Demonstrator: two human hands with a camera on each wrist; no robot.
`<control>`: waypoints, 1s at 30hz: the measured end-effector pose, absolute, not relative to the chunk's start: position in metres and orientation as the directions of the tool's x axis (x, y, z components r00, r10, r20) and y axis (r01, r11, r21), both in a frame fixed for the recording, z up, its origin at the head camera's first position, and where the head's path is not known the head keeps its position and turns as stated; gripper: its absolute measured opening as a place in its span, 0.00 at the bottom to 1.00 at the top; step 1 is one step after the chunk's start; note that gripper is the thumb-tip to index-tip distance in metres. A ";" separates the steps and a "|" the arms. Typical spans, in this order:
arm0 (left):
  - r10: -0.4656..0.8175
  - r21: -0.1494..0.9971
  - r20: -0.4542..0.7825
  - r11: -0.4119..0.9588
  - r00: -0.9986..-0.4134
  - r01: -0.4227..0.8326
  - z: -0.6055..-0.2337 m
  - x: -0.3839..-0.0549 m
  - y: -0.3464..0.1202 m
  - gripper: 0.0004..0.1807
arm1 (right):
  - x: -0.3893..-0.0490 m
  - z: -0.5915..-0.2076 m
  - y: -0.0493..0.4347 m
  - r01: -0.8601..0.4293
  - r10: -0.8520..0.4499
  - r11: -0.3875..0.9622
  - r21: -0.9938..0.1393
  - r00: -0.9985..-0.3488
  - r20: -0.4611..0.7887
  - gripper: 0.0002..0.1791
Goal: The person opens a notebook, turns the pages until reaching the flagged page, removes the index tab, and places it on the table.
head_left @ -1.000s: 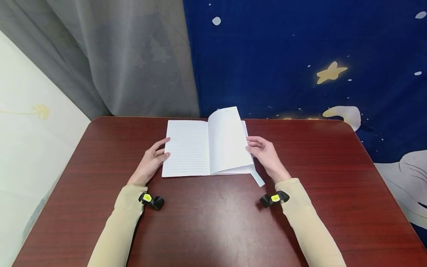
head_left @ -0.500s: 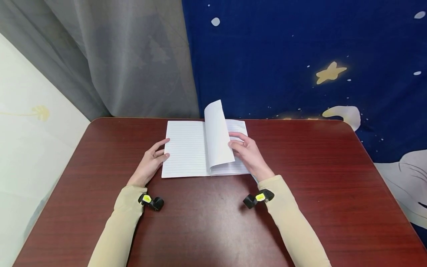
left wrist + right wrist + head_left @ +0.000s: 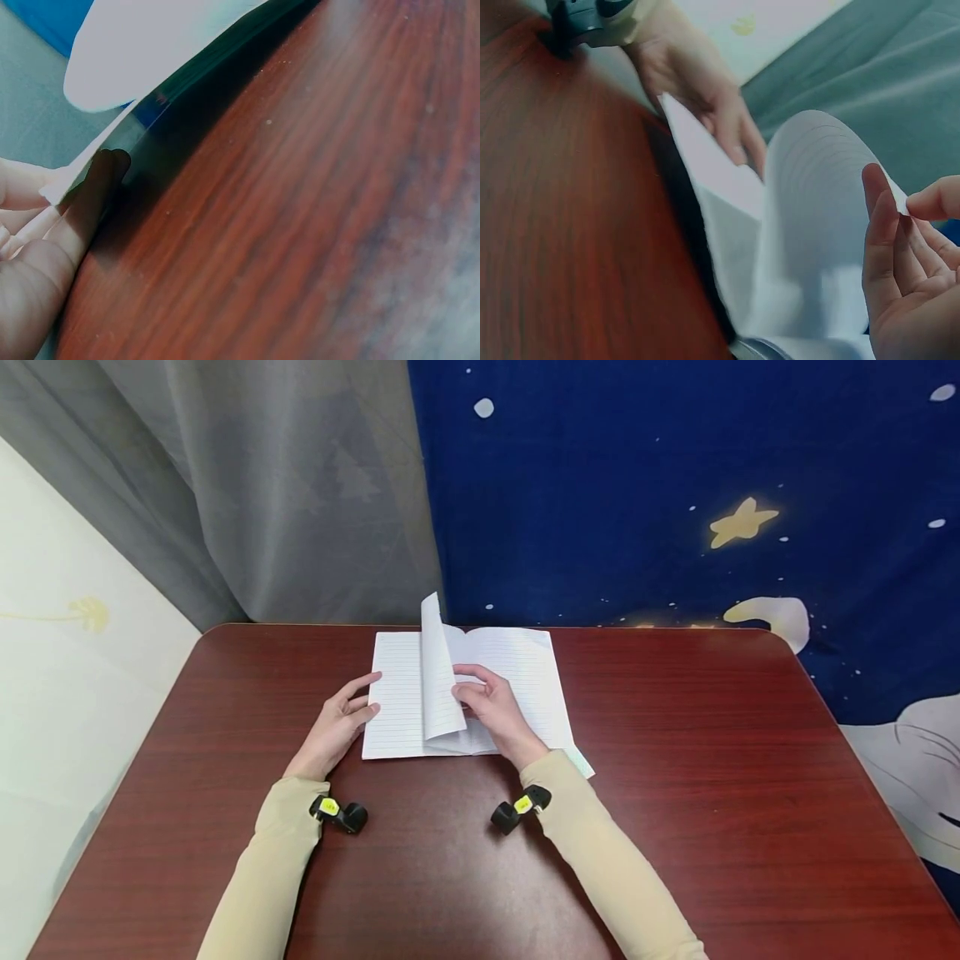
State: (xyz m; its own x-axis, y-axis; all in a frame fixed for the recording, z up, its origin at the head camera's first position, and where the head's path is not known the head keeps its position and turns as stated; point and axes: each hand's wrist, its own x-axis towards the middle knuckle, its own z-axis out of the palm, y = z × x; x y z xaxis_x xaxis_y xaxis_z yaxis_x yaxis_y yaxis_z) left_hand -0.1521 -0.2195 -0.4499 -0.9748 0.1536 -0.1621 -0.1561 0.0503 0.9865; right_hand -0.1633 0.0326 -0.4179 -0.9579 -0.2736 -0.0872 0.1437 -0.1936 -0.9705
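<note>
An open notebook (image 3: 517,681) with lined white pages lies on the table, with one page (image 3: 441,681) standing up and curling over its left half. My right hand (image 3: 491,706) pinches that page by its free edge, thumb on one side and fingers on the other, as the right wrist view shows at the page (image 3: 814,217). At the notebook's left edge my left hand (image 3: 337,727) holds the cover and pages, thumb above. In the left wrist view, fingers (image 3: 94,191) reach beneath the edge, which is lifted slightly off the wood.
A pale ribbon-like strip (image 3: 581,762) sticks out at the notebook's lower right corner. The reddish-brown table (image 3: 712,735) ends just behind the notebook, against a grey curtain (image 3: 315,527) and a blue starry cloth (image 3: 600,485). Each wrist carries a black camera band.
My right hand has moved leftward, carrying the page from the right half across the spine. Lined pages on the right now show. The left hand keeps its place.
</note>
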 end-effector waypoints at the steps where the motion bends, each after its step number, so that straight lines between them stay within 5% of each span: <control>1: 0.152 0.986 -0.164 0.050 -0.975 -0.158 -0.450 -0.152 -0.219 0.30 | -0.163 -0.419 0.028 0.144 -0.276 -0.184 -0.972 -0.957 -0.090 0.20; 20: 0.148 0.972 -0.196 -0.104 -0.969 -0.212 -0.450 -0.154 -0.217 0.29 | -0.155 -0.436 -0.004 0.123 -0.460 -0.091 -0.988 -0.885 -0.067 0.18; 30: 0.161 0.988 -0.152 0.039 -0.975 -0.148 -0.451 -0.152 -0.221 0.34 | -0.153 -0.435 0.000 0.131 -0.497 -0.073 -0.989 -0.864 -0.078 0.18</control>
State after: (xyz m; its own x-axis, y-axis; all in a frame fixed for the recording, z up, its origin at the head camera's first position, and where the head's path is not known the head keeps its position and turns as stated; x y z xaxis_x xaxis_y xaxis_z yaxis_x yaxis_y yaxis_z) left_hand -0.1518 -0.2211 -0.4507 -0.9751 0.1612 -0.1524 -0.1480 0.0390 0.9882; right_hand -0.1530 -0.0003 -0.4347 -0.8640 -0.4975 -0.0777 0.1310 -0.0730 -0.9887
